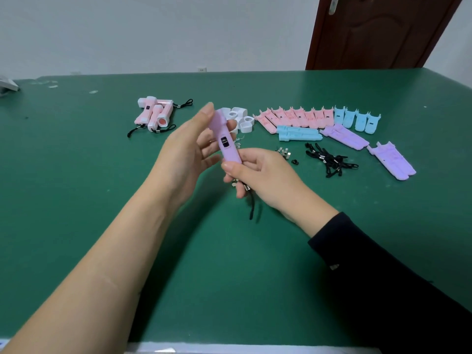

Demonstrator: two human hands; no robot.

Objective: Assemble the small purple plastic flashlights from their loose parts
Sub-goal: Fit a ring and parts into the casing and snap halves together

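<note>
A purple flashlight body [226,139] with a black switch is held upright above the green table [102,200]. My left hand [194,146] holds its upper end between thumb and fingers. My right hand [258,175] grips its lower end, and a black lanyard [252,205] hangs below that hand. Loose purple half-shells [344,135] lie at the right, with two more purple shells [393,159] further right. White head caps [241,118] sit behind my left hand.
Finished pink flashlights [155,113] lie at the back left. Pink shells [293,117] and blue shells [357,118] form a row at the back right, more blue shells [297,133] in front. Black lanyards [329,159] and small metal clips [283,152] lie right of my hands.
</note>
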